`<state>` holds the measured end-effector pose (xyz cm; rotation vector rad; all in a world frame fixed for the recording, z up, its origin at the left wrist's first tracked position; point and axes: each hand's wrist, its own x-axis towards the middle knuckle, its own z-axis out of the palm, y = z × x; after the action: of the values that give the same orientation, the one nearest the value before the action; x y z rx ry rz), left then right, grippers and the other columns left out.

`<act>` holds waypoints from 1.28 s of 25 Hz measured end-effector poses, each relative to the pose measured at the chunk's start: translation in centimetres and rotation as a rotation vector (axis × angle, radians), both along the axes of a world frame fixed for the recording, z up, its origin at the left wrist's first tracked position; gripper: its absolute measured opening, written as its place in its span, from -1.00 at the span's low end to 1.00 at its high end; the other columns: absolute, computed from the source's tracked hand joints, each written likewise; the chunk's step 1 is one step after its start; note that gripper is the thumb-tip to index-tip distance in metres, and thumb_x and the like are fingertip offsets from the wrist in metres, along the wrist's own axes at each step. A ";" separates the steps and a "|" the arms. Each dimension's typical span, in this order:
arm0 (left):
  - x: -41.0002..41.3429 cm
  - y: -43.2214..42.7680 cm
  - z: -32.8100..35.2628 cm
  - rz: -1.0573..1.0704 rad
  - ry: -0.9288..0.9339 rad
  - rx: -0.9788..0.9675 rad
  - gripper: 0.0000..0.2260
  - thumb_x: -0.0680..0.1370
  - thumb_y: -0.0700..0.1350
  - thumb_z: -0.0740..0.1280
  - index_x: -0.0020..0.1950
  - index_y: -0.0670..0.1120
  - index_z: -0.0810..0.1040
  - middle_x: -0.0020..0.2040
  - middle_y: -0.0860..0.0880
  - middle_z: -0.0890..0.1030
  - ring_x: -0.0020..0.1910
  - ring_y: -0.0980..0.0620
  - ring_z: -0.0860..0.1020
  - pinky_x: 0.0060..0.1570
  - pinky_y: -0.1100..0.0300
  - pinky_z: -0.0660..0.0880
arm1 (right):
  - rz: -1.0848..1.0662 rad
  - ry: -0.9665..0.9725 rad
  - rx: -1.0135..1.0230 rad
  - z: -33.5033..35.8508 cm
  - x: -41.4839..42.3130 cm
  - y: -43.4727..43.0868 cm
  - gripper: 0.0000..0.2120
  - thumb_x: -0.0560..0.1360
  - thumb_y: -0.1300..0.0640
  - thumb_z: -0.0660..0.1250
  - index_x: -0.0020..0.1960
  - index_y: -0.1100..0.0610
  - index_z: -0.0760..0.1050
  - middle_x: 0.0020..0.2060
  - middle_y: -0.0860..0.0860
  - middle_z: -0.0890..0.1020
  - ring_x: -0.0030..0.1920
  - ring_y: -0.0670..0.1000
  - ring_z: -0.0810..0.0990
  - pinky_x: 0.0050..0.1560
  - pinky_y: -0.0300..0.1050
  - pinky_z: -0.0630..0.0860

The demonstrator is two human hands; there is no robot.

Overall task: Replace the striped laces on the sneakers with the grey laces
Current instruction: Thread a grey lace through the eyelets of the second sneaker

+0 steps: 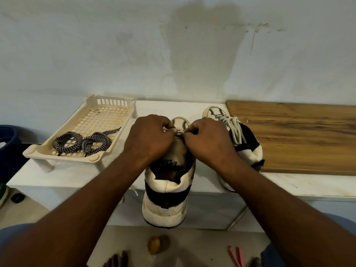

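A white and black sneaker (167,191) stands in the middle of the white shelf, heel toward me and hanging over the front edge. My left hand (149,140) and my right hand (209,140) meet over its tongue, and each pinches a strand of the grey lace (180,132) near the front eyelets. The second sneaker (248,149) stands to the right, with a grey lace (234,128) threaded and bunched on top. The black-and-white striped laces (82,142) lie coiled in the cream plastic tray (115,105) at the left.
A wooden board (300,135) lies on the shelf at the right, close to the second sneaker. A dark blue tub (9,143) stands at the far left. On the floor below are a small brown round thing (154,244) and pink sticks (236,256).
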<state>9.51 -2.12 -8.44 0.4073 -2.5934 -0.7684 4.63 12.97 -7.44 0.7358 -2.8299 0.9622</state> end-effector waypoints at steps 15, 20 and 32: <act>-0.2 1.5 -0.4 -0.027 -0.071 -0.077 -0.85 0.57 0.06 0.38 0.05 0.12 0.72 -0.13 0.10 0.54 -0.07 0.03 0.56 -0.13 0.18 0.37 | 0.004 -0.669 -0.545 -1.1 -0.5 2.5 -0.74 0.56 0.41 0.30 0.05 0.17 0.71 -0.02 0.17 0.75 0.08 0.15 0.72 0.08 0.13 0.70; -0.1 1.6 -0.6 0.010 -0.069 -0.074 -0.85 0.56 0.04 0.36 0.00 0.11 0.73 -0.04 0.04 0.67 -0.05 -0.02 0.61 -0.11 0.15 0.47 | 0.009 -0.688 -0.597 -1.0 0.0 2.4 -0.70 0.55 0.43 0.28 0.03 0.14 0.72 -0.03 0.16 0.75 0.09 0.15 0.72 0.12 0.14 0.69; -0.8 0.7 0.5 -0.004 -0.257 0.040 -0.84 0.51 -0.11 0.37 -0.19 -0.10 0.71 -0.19 -0.08 0.68 -0.15 -0.09 0.63 -0.08 0.02 0.59 | 0.082 -0.678 -0.674 -1.6 2.2 1.5 -0.81 0.61 0.21 0.38 -0.01 0.01 0.76 -0.02 0.00 0.77 0.08 0.02 0.73 0.07 -0.03 0.68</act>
<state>8.74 -1.43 -7.99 0.5443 -2.8199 -0.8174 6.81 14.48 -9.06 0.4955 -2.5985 2.3783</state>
